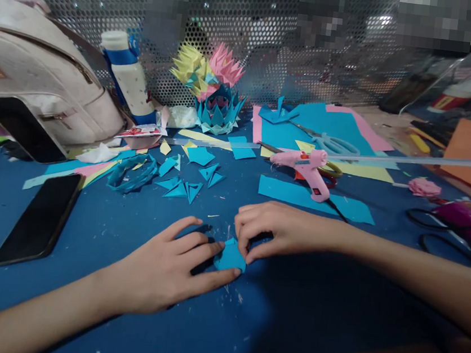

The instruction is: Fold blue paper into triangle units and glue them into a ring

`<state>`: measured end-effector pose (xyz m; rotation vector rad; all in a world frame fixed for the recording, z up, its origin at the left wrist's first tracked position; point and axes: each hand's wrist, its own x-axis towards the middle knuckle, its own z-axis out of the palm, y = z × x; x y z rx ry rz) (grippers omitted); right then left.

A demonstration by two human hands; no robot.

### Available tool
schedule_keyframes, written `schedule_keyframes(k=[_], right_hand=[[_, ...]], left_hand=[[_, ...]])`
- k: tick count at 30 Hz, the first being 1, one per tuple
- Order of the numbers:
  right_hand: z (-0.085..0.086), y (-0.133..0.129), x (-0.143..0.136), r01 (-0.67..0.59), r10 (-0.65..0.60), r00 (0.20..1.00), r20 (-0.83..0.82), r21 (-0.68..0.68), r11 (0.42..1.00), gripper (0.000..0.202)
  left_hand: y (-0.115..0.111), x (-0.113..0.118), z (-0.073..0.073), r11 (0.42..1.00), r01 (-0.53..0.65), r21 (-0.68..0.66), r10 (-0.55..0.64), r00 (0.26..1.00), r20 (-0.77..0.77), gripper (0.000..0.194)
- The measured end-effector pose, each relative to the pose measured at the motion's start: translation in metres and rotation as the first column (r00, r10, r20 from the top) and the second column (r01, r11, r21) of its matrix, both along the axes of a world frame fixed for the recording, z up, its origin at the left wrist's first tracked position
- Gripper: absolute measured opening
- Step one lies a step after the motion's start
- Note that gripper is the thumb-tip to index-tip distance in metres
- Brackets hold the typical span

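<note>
Head view: pressing a small folded blue paper (pixel 229 259) down on the blue desk (pixel 101 235) with the left hand (pixel 161 270), fingers spread apart, forefinger tip at the paper's left edge and thumb tip at its near edge. Pinching the right edge of the same paper with the right hand (pixel 271 231), thumb and forefinger together, with the other fingers curled in.

Just beyond the left fingers, showing several pointed blue pieces (pixel 211 175) in a loose group and, to their left, a blue paper ring (pixel 148 172). Beyond the right hand, showing a long blue strip (pixel 280 189), overlapped by the handle of a pink glue gun (pixel 301 160).

Farther out, showing pale-handled scissors (pixel 336 145) lying on stacked sheets (pixel 343 123), and at far left a dark phone (pixel 39 216) lying flat, with a second phone (pixel 24 128) tilted against a pale backpack (pixel 63 49). Standing a bottle (pixel 129 82) beside the backpack. At the back, setting yellow, pink and blue paper flowers (pixel 219 112) before a perforated metal screen (pixel 264 78).
</note>
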<state>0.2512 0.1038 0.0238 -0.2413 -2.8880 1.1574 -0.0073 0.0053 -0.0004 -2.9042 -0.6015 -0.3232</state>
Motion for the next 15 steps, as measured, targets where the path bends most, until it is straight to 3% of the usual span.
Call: schedule_keyframes(k=[6,15], right_hand=[[0.002,-0.009,-0.003,0.132,-0.134,0.986,0.099,0.028,0.991,0.006],[0.005,-0.016,-0.004,0.178,-0.188,0.971,0.146,0.081,0.981,0.006]], left_hand=[[-0.002,0.001,-0.002,1.000,-0.018,-0.023,0.017,1.000,-0.021,0.045],[-0.006,0.005,0.000,0.998,-0.062,-0.004,0.062,0.997,-0.047,0.050]])
